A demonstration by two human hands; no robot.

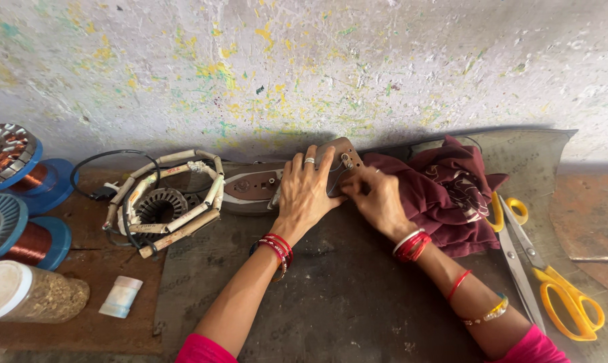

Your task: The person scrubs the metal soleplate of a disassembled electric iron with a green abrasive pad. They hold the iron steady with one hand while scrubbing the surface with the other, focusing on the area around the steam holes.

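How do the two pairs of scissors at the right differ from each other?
The large scissors have long grey blades and big yellow handles that lie nearest the person's right forearm, reaching the frame's lower right. The small scissors lie farther back beside the maroon cloth, with smaller handles; their blades are hidden or too short to make out. Both have yellow handles, lie flat on the dark mat, and neither hand touches them.

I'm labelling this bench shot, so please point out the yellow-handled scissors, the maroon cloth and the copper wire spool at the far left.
yellow-handled scissors (573, 299): head view, on the lower yellow handle loop.
maroon cloth (445, 188): head view, middle of the bunched fabric.
copper wire spool (30, 242): head view, on the wound copper wire.
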